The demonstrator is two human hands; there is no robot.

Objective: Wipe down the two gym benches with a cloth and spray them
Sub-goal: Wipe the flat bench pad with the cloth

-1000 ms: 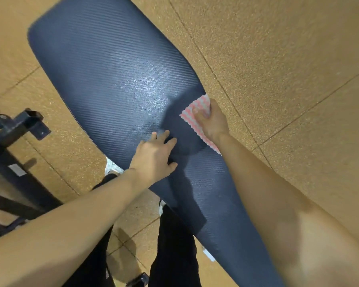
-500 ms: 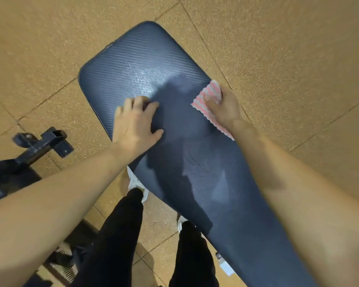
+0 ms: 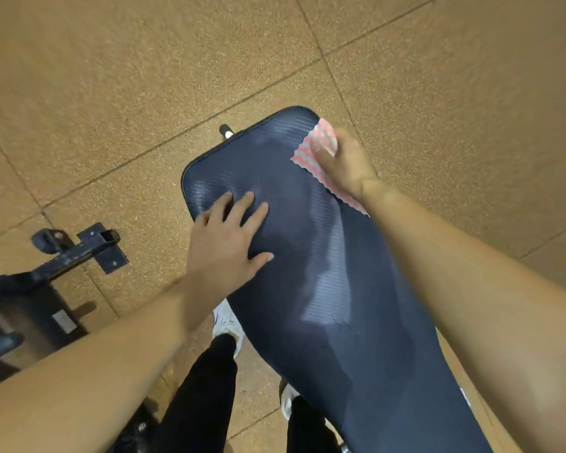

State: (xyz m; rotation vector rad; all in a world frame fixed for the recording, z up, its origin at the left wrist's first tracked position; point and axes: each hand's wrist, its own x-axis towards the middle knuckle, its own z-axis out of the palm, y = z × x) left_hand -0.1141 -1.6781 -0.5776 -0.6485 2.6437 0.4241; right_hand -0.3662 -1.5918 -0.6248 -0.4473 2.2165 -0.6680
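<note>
The cloth (image 3: 311,148), pink-and-white and wavy-edged, is gripped under the right hand (image 3: 345,166) and pressed onto the far right corner of the bench pad (image 3: 324,289). The thumb lies on the cloth, and the fingers appear bent over it at the pad's rim, though blur hides their exact lie. The left hand (image 3: 226,243) is laid flat on the pad near its far left side, fingers spread and straight, nothing held; it appears to be used as a brace.

The step in hand is judged to be the wiping of this bench, with the stroke at the pad's far end. A lighter sheen is seen down the middle of the pad. No spray bottle is in view. The next move probably calls for the cloth to be drawn across the rounded end or back along the pad, and the left hand would have to be lifted for its patch to be reached.

The cloth overhangs the right edge, so little pad is left on that side. Open tan floor (image 3: 438,76) surrounds the far end and right side. On the left, a black metal frame (image 3: 76,253) stands well apart, and the person's legs and white shoes (image 3: 227,322) are placed just beside the pad's left edge.
</note>
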